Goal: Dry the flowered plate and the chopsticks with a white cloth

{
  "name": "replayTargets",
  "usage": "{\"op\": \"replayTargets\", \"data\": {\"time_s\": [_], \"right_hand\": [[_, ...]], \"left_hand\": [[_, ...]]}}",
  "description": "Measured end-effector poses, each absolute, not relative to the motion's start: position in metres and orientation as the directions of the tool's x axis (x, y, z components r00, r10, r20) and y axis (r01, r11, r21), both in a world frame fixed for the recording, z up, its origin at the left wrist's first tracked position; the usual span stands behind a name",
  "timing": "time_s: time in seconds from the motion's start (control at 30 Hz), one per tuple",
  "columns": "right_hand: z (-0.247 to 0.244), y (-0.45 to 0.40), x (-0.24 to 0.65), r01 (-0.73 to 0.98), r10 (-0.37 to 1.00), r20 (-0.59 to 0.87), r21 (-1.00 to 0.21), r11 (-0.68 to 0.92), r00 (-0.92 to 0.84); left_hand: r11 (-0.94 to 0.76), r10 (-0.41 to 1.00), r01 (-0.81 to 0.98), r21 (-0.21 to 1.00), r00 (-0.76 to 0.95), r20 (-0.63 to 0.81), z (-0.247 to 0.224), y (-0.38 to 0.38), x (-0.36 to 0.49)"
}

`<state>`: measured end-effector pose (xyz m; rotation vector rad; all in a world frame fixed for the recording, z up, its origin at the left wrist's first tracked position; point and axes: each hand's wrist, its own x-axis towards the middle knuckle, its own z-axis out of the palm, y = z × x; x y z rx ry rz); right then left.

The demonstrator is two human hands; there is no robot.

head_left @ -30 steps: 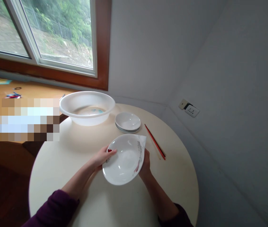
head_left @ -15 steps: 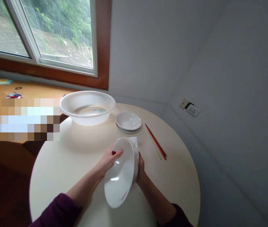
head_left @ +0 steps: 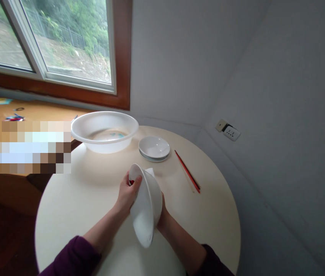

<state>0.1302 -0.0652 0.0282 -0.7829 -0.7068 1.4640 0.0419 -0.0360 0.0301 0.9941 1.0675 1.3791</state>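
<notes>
A white bowl [head_left: 142, 214] with a small red mark near its rim is tipped on its side over the table. My left hand [head_left: 128, 193] is closed on the rim, its thumb lying on the inner face. Against the bowl's outer side is my right hand [head_left: 164, 214], its fingers mostly hidden behind the bowl. A corner of a white wipe [head_left: 150, 171], cloth or paper, sticks out behind the bowl on that side. Beyond the hands stand two stacked white dishes [head_left: 154, 147], and to the right lie red and dark chopsticks [head_left: 189, 174].
A translucent white basin [head_left: 105, 145] stands at the back left of the round table [head_left: 70, 203]. A wooden desk [head_left: 44, 109] with small items is beyond it, under a window. At the right, a wall [head_left: 265, 161] carries a socket [head_left: 231, 133].
The bowl has turned more edge-on, showing more of its outer side. Both hands have shifted slightly left with it, and less of the white wipe shows.
</notes>
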Motion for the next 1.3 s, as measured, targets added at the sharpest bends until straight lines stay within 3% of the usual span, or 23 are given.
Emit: {"op": "replayTargets", "data": {"time_s": [0.1,0.23,0.43,0.77,0.9,1.03,1.17,1.3], "right_hand": [[0.023,-0.066,0.127,-0.646,0.968,-0.142,-0.723,-0.245,-0.207],[0.015,-0.068,0.125,-0.691,0.956,-0.179,-0.661,-0.292,-0.232],[0.017,-0.077,0.118,-0.755,0.985,-0.133,-0.633,-0.169,-0.108],[0.003,-0.088,0.112,-0.798,0.97,-0.201,-0.602,-0.012,0.136],[0.008,-0.088,0.111,-0.752,0.963,-0.185,-0.659,0.027,0.197],[0.016,-0.085,0.116,-0.633,0.961,-0.079,-0.766,0.11,0.264],[0.017,-0.081,0.125,-0.505,0.916,-0.06,-0.848,0.162,0.396],[0.017,-0.08,0.131,-0.466,0.909,-0.039,-0.867,0.176,0.416]], "left_hand": [[-0.02,0.994,-0.228,0.974,-0.109,-0.005,0.031,-0.033,0.038],[-0.045,0.984,-0.203,0.978,-0.176,0.009,0.033,-0.029,0.033],[-0.118,0.956,-0.092,0.989,-0.279,0.088,0.033,-0.022,0.025],[-0.201,0.931,0.015,0.98,-0.307,0.196,0.028,-0.016,0.02],[-0.187,0.919,0.016,0.982,-0.351,0.181,0.024,-0.012,0.015],[-0.165,0.925,-0.015,0.986,-0.35,0.149,0.025,-0.011,0.015],[-0.109,0.957,-0.087,0.99,-0.279,0.081,0.028,-0.014,0.019],[-0.074,0.981,-0.095,0.993,-0.185,0.055,0.027,-0.016,0.021]]}}
